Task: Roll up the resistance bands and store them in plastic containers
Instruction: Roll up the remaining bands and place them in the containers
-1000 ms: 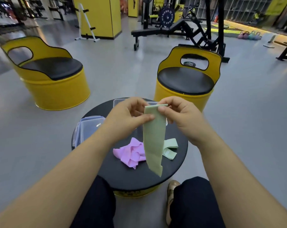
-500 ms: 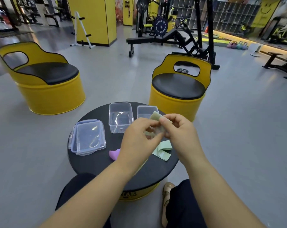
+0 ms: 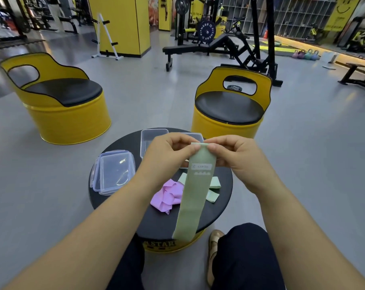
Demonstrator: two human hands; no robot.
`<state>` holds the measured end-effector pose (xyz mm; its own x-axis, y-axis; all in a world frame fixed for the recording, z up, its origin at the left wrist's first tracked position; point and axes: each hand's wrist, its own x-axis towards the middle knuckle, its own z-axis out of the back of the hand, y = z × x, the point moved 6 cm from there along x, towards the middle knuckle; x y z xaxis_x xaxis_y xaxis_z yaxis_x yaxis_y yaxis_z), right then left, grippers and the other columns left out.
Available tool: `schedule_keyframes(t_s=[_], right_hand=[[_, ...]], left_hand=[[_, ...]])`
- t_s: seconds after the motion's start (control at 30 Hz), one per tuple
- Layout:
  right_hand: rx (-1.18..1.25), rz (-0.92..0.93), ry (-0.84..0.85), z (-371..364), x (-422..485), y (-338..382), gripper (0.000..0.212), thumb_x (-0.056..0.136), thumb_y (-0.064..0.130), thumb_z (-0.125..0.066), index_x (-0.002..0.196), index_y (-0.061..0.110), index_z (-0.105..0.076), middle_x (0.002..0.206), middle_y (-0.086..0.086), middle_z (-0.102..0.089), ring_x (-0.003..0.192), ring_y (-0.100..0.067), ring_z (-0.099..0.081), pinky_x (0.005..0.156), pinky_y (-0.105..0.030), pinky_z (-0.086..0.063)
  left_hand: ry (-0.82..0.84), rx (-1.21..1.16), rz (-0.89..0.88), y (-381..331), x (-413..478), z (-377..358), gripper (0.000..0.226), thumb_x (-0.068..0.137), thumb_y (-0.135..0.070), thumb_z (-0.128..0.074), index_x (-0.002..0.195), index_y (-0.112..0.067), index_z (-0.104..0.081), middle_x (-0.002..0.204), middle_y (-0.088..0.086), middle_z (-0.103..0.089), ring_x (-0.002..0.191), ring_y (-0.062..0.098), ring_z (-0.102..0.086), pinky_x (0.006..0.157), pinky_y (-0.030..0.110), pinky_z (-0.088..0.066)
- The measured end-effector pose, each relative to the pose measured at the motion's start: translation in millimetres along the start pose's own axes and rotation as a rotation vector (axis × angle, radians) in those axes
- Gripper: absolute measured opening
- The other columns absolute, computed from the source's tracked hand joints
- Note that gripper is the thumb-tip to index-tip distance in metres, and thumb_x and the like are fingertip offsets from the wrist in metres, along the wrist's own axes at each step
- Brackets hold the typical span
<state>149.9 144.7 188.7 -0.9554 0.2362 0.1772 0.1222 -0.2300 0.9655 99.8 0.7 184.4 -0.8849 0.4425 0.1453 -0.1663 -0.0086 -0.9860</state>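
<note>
so, progress check at this moment. left grip [image 3: 169, 155] and right grip [image 3: 233, 155] both pinch the top edge of the green band [image 3: 195, 191], thumbs and fingertips closed on it from either side, raised above the worktop [image 3: 219, 212]. the band hangs flat and full length from that pinch, white label facing me, and its lower end drops in front of the worktop's near edge. i see no coil in it, at most the first turn being started at the top edge. i cannot tell more, since the fingers cover it.

on the worktop: a pink band [image 3: 167, 195] lies crumpled, and a pale green band [image 3: 214, 188] lies loosely folded just beside it, partly behind the hanging one. neither is rolled.

two open clear boxes stand at the far side, the left box [image 3: 151, 141] and the right box [image 3: 195, 136]. both are partly hidden by my grips, and what shows of them looks empty. a clear lidded stack [image 3: 114, 172] sits at the left. i cannot tell whether it is spare lids or a shut box.

my judgement: task is at its start. nothing is stored as far as i can see. three bands are left to roll and box, the green one first. lids go on after.
</note>
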Motion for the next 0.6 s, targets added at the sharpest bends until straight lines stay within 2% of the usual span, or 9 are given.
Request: schedule_keyframes(t_s=[0.1, 0.3, 0.47, 0.6], right_hand=[[-0.084, 0.064, 0.004, 0, -1, 4, 0.013, 0.086, 0.007, -0.063, 0.095, 0.003, -0.072, 0.089, -0.009, -0.072, 0.076, -0.013, -0.070, 0.065, -0.022, -0.057], [-0.124, 0.104, 0.017, 1, 0, 5, 0.016, 0.082, 0.007, -0.067, 0.097, 0.004, -0.073, 0.089, -0.008, -0.073, 0.075, -0.012, -0.070, 0.062, -0.018, -0.055], [-0.044, 0.051, 0.051, 0, 1, 0, 0.014, 0.082, 0.003, -0.066, 0.095, 0.003, -0.071, 0.087, -0.011, -0.073, 0.076, -0.017, -0.070, 0.065, -0.027, -0.059], [0.038, 0.040, 0.071, -3, 2, 0, 0.013, 0.085, 0.001, -0.062, 0.095, 0.002, -0.069, 0.084, -0.009, -0.073, 0.074, -0.015, -0.070, 0.063, -0.024, -0.058]], left_hand=[[0.027, 0.043, -0.034, -4, 0, -1, 0.007, 0.083, -0.009, -0.068, 0.085, -0.015, -0.071, 0.083, 0.014, -0.071, 0.074, 0.018, -0.068, 0.060, 0.025, -0.056], [-0.001, 0.234, -0.132, -8, 2, 2, 0.013, 0.080, -0.012, -0.072, 0.078, -0.026, -0.071, 0.078, -0.002, -0.073, 0.075, 0.015, -0.069, 0.070, 0.027, -0.058], [0.029, 0.312, -0.165, -11, 3, 3, 0.014, 0.080, -0.012, -0.071, 0.077, -0.026, -0.071, 0.075, -0.003, -0.072, 0.067, 0.003, -0.065, 0.064, 0.015, -0.051], [-0.037, 0.403, -0.267, -17, 1, 4, 0.018, 0.079, -0.007, -0.069, 0.074, -0.025, -0.070, 0.071, -0.001, -0.070, 0.065, 0.010, -0.061, 0.061, 0.013, -0.047]])
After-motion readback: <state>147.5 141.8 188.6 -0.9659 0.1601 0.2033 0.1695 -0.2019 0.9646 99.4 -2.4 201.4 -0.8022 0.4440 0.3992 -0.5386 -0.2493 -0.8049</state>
